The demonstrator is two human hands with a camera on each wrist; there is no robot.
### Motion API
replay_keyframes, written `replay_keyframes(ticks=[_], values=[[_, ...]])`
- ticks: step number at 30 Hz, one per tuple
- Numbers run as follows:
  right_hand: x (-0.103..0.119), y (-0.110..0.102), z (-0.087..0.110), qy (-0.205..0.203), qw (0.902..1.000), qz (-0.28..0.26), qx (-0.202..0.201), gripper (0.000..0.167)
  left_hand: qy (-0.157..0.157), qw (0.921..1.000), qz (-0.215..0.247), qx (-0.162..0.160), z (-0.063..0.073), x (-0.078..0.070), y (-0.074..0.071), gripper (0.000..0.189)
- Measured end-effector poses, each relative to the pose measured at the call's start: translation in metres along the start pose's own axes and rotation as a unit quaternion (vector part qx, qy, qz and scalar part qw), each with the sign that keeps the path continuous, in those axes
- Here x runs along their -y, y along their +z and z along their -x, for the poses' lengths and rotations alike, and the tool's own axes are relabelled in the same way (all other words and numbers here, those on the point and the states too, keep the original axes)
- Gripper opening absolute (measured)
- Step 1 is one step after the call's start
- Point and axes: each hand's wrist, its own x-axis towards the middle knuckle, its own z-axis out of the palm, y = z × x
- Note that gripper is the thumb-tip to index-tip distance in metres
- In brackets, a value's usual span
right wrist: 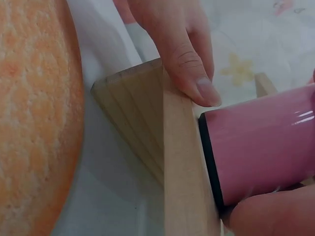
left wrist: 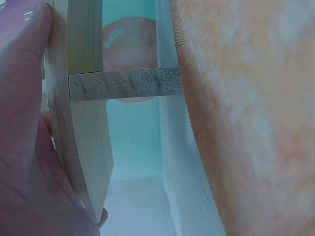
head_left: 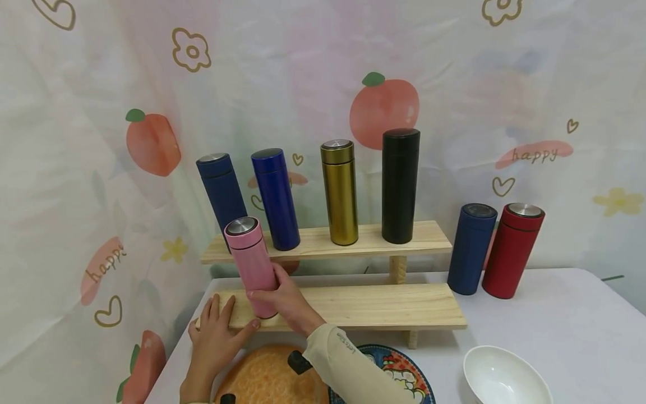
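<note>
My right hand grips the lower part of a pink thermos bottle with a silver lid. The bottle stands nearly upright, its dark base right at the lower wooden shelf, close to the left hand's thumb. At the shelf's left end, my left hand rests with spread fingers over the board and its thumb along the front edge. In the left wrist view, the board lies against that hand. A dark blue bottle on the upper shelf is partly hidden behind the pink one.
Along the upper shelf stand blue, gold and black bottles. Right of the shelves are another blue bottle and a red one. In front lie a round orange-brown cushion-like thing, a patterned round item and a white bowl.
</note>
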Motion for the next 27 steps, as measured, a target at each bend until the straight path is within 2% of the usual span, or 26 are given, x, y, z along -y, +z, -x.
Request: replay_keyframes(ticks=[12, 20, 27], values=[[0.007, -0.006, 0.006, -0.004, 0.9981, 0.062, 0.003, 0.071, 0.003, 1.0, -0.001, 0.004, -0.001, 0.002, 0.002, 0.103], [0.016, -0.025, 0.024, -0.022, 0.9957, 0.09, 0.007, 0.069, -0.006, 0.9997, -0.007, 0.022, -0.001, 0.001, 0.0, 0.106], [0.025, -0.045, 0.038, -0.034, 0.9939, 0.105, 0.005, 0.074, -0.004, 0.9997, -0.009, 0.023, -0.001, 0.001, -0.001, 0.105]])
